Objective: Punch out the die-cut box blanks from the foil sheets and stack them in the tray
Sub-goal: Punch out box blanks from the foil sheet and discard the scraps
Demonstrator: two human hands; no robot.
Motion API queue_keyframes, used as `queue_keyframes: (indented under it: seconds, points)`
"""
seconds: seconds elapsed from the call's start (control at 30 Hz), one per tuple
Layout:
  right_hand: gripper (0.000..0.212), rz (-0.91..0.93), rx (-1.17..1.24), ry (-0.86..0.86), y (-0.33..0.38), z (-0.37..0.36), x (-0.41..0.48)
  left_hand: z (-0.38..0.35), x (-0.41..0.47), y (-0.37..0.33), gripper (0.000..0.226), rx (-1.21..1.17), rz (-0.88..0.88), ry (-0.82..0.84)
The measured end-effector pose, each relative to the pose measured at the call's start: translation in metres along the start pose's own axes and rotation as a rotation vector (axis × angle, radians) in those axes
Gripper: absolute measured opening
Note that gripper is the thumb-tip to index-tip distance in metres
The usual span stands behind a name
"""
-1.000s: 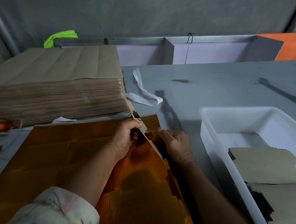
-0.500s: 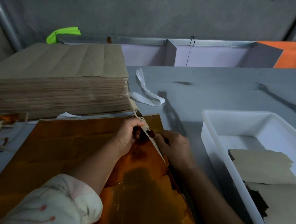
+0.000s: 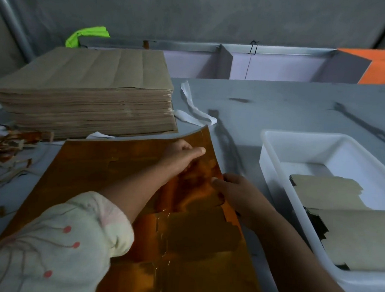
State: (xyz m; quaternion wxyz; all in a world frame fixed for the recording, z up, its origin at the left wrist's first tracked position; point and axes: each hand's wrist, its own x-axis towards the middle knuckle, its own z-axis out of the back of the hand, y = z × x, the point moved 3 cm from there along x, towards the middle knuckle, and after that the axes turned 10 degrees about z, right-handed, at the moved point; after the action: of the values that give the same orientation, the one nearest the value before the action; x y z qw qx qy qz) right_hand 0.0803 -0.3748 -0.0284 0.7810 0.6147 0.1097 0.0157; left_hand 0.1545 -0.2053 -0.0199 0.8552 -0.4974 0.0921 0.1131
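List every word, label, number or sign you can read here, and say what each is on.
None: there is no readable text in this view.
The foil sheet, the stack of brown sheets, the white tray and the blanks in it show no print.
The sleeve bears only a pattern with red dots.

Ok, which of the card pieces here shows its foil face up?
The orange sheet nearest the person; the tall stack behind it and the blanks in the white tray show only dull brown backs.
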Motion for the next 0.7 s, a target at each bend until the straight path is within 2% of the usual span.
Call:
queue_keyframes:
  seconds: [0.1,0.2,0.27,0.37,0.53,0.63,0.7]
  points:
    - [0.013,-0.04,-0.057,-0.025,0.001,0.0,-0.001,0.008,-0.039,0.01,0.062,0.376,-0.207,-0.053]
    - [0.013,-0.032,-0.129,0.0,0.005,-0.001,-0.003,0.016,-0.086,0.035,0.099,0.643,-0.34,0.063]
    - [0.012,-0.002,-0.132,0.023,0.01,-0.002,-0.004,0.021,-0.116,0.06,0.114,0.76,-0.36,0.151]
    - [0.014,0.038,-0.156,0.044,0.015,0.0,-0.006,0.025,-0.148,0.092,0.119,0.889,-0.397,0.198]
    - [0.013,-0.016,-0.341,0.128,0.02,0.0,-0.014,0.024,-0.161,0.102,0.119,1.091,-0.477,0.108]
    - [0.002,-0.067,-0.395,0.12,0.024,0.0,-0.018,0.023,-0.16,0.101,0.118,1.127,-0.461,0.153]
    - [0.008,-0.067,-0.374,0.103,0.027,-0.001,-0.018,0.022,-0.161,0.098,0.119,1.147,-0.434,0.198]
